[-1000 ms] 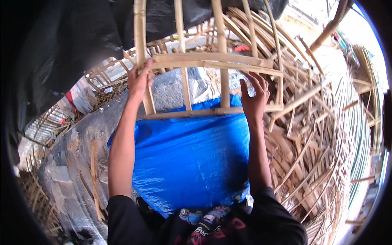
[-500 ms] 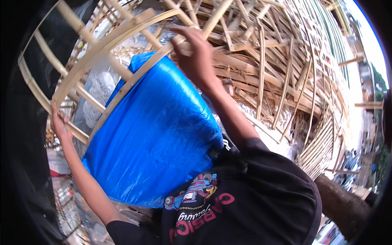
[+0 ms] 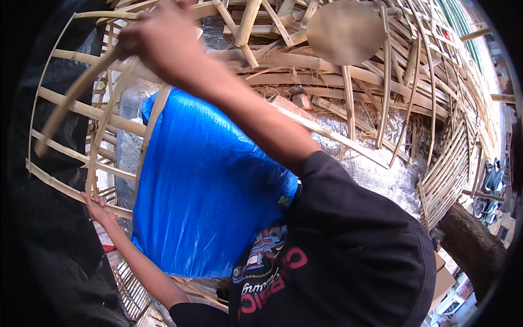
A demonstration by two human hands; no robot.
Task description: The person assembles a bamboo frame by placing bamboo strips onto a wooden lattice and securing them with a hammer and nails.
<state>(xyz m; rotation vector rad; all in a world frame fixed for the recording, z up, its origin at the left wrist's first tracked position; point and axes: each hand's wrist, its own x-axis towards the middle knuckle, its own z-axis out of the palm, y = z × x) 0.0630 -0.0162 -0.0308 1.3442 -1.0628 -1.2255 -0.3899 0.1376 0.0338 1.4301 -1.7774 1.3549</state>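
My left hand (image 3: 99, 209) is closed on the near rail of a lattice frame of split bamboo (image 3: 71, 106), at the left. Its crossbars run over a black sheet. Up at the far left, my right hand (image 3: 166, 46) is closed around a bamboo stick (image 3: 68, 111), whose free end slants down to the left across the frame. Motion blurs that hand and the stick. A blue plastic sheet (image 3: 190, 180) drapes over my lap, and the frame's right-hand rail passes along its edge.
A large heap of bamboo strips (image 3: 327, 82) lies beyond my right arm, with brick pieces (image 3: 299, 101) at its near side. Black sheeting (image 3: 60, 234) hangs along the left. A thick tree trunk (image 3: 471, 240) stands at the right. Bamboo slats (image 3: 136, 289) lie at the lower left.
My right hand has swung left and away from me over the frame, now with the stick angled down to the left. My left hand keeps its grip, and the frame sits lower and flatter.
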